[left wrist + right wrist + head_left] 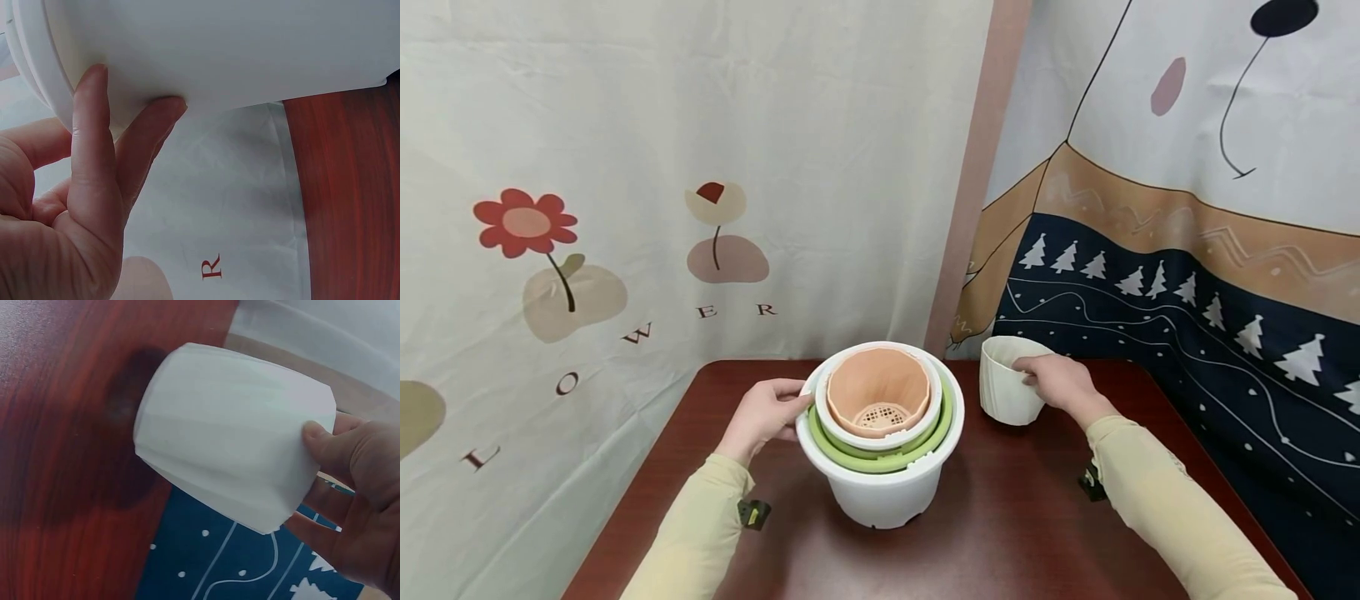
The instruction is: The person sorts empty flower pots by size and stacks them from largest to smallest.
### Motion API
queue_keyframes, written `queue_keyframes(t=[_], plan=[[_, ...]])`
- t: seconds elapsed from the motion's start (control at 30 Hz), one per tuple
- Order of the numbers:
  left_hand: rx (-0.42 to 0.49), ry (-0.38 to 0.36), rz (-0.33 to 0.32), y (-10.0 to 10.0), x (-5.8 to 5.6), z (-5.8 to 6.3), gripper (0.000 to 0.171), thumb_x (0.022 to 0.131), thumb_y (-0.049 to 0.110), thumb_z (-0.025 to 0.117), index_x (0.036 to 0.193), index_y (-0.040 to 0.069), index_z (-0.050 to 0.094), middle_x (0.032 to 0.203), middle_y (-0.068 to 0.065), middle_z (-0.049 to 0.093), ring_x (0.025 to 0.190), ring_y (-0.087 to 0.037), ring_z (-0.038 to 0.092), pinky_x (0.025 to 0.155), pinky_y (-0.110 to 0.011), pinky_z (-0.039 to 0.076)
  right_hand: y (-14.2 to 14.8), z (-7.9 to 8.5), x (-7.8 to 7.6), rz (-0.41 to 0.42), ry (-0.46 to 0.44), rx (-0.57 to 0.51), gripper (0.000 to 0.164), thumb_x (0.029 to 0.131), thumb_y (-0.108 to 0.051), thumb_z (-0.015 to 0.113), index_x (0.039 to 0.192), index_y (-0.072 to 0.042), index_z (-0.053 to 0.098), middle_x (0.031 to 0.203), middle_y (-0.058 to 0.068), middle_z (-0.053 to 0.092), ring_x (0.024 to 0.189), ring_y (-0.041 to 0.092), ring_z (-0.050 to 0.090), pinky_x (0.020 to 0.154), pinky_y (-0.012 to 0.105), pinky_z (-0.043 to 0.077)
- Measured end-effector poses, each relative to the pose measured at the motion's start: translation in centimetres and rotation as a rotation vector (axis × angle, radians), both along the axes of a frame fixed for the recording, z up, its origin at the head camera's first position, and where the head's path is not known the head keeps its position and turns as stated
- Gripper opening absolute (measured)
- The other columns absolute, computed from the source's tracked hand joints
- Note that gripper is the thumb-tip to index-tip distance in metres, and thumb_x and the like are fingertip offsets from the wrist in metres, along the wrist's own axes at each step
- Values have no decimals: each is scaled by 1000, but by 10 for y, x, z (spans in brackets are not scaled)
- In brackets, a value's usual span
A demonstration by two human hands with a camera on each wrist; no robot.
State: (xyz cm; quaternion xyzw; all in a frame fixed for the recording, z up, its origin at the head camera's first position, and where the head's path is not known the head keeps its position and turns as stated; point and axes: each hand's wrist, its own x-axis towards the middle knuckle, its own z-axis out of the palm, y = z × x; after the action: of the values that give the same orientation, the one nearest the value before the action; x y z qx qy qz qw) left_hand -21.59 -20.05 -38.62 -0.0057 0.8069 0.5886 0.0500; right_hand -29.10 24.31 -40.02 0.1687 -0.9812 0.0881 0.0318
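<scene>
A large white flowerpot (886, 497) stands upright on the table, holding a nest of smaller pots. Inside its rim I see a green pot (951, 408), then a white one, and innermost a peach pot (880, 383) with a perforated bottom. My left hand (766, 417) grips the big pot's rim from the left; in the left wrist view its fingers (94, 125) lie against the wall under the rim. To the right, my right hand (1063, 382) pinches the rim of a small white ribbed flowerpot (231, 434), thumb outside and fingers partly hidden.
Both pots are over a dark red wooden table (1000, 525). Behind it hangs a pale curtain (850, 208) with flowers and letters; at the right, a navy cloth (1120, 317) with white trees runs alongside the table edge.
</scene>
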Motion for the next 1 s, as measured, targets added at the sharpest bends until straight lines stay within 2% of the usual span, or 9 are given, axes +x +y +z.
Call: queue_keyframes(t=[0.1, 0.23, 0.37, 0.63, 1.0], plan=[[-6, 7, -5, 0, 0, 0, 39, 95, 6, 65, 130, -9, 58, 105, -24, 69, 74, -23, 71, 62, -39, 62, 1, 8, 5, 18, -7, -11, 29, 90, -5, 69, 118, -15, 71, 111, 12, 71, 91, 28, 63, 68, 42, 56], [-11, 10, -4, -1, -1, -1, 39, 95, 6, 65, 130, -9, 58, 105, -24, 69, 73, -23, 71, 62, -39, 62, 2, 17, 11, 43, -8, -24, 28, 90, -5, 70, 117, -15, 72, 109, 11, 71, 85, 25, 62, 60, 34, 53], [-13, 8, -1, -2, -2, -2, 39, 95, 6, 65, 130, -9, 58, 105, -24, 69, 74, -23, 71, 62, -39, 62, 4, 25, 17, 72, 18, -27, 28, 90, -5, 71, 116, -14, 72, 108, 11, 71, 81, 23, 61, 60, 33, 54], [-19, 12, -2, -3, -2, -2, 39, 95, 6, 65, 130, -9, 58, 103, -22, 70, 73, -22, 70, 62, -38, 62, 4, 47, 27, 110, 85, -47, 26, 89, -5, 72, 114, -12, 73, 104, 11, 71, 78, 23, 62, 61, 35, 56], [-11, -1, 3, -3, -2, -1, 38, 94, 7, 66, 129, -8, 59, 106, -23, 69, 75, -22, 71, 63, -39, 62, 4, 78, 39, 132, 176, -75, 29, 88, -2, 72, 115, -11, 72, 106, 14, 71, 81, 27, 63, 71, 46, 58]])
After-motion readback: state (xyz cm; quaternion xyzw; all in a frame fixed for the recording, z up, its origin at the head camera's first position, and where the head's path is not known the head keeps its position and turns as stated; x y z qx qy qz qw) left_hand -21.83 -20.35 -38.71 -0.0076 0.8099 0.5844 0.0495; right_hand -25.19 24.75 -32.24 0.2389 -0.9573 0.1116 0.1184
